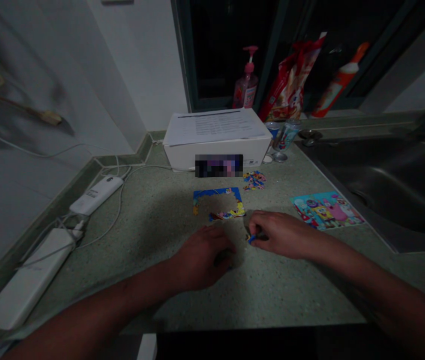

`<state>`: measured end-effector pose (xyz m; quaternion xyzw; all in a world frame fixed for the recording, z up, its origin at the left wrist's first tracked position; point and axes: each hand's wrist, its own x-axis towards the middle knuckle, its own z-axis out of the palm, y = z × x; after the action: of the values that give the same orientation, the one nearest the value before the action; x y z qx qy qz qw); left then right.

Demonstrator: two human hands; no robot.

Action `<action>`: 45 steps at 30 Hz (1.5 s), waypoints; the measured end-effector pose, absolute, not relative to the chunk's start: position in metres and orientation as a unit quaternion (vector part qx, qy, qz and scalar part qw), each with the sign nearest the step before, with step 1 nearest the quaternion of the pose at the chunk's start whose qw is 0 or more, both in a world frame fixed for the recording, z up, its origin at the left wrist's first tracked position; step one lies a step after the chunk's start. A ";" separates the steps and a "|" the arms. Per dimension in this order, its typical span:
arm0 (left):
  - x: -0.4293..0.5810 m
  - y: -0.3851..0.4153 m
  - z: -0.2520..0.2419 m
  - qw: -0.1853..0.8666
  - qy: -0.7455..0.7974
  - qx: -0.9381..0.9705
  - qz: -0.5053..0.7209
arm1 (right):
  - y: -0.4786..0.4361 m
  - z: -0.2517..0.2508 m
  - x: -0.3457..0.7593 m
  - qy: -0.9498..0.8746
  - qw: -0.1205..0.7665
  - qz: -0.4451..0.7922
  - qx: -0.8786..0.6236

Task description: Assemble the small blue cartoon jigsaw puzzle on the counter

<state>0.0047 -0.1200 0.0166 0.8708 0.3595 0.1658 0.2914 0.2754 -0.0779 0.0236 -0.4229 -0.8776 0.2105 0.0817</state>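
My right hand point(274, 232) pinches a small blue and yellow jigsaw piece point(250, 238) between thumb and fingers, low over the counter. To its left, my left hand point(205, 257) rests on the counter with fingers curled toward the thumb; whatever is in them, if anything, is hidden. Just beyond both hands lies a partly joined jigsaw border point(218, 191), blue along the top, with bare counter inside it. A heap of loose jigsaw pieces point(255, 180) sits behind it to the right. A colourful cartoon picture sheet point(327, 210) lies flat beyond my right forearm.
At the back stands a white box point(182, 156) with printed paper on top and a pixelated patch before it. Cans point(287, 135) and a steel sink point(385, 175) are on the right. White power strips point(28, 280) and cables run along the left. Bottles stand on the windowsill.
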 end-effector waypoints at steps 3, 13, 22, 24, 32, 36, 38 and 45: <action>0.004 -0.119 0.016 0.291 0.359 0.866 0.189 | -0.079 0.022 0.274 -0.871 0.093 0.237 -0.420; 0.002 -0.119 0.007 0.227 0.340 0.866 0.287 | -0.082 0.017 0.260 -0.801 0.116 0.425 -0.404; 0.006 -0.124 0.010 0.229 0.323 0.866 0.306 | -0.086 0.004 0.248 -0.729 0.181 0.538 -0.383; 0.007 -0.124 0.009 0.247 0.333 0.850 0.324 | -0.087 0.005 0.246 -0.725 0.186 0.543 -0.382; 0.008 -0.124 0.009 0.307 0.374 0.799 0.356 | -0.089 0.008 0.245 -0.742 0.186 0.523 -0.375; 0.007 -0.121 0.008 0.259 0.359 0.820 0.362 | -0.087 0.005 0.246 -0.756 0.185 0.503 -0.376; 0.006 -0.120 0.009 0.192 0.329 0.852 0.358 | -0.086 0.005 0.246 -0.757 0.192 0.498 -0.378; 0.003 -0.122 0.017 0.054 0.275 0.913 0.297 | -0.087 0.007 0.245 -0.749 0.179 0.509 -0.386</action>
<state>0.0025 -0.1219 0.0170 0.9129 0.2747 0.2971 0.0536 0.2450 -0.0871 0.0072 -0.3855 -0.7487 0.5087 0.1790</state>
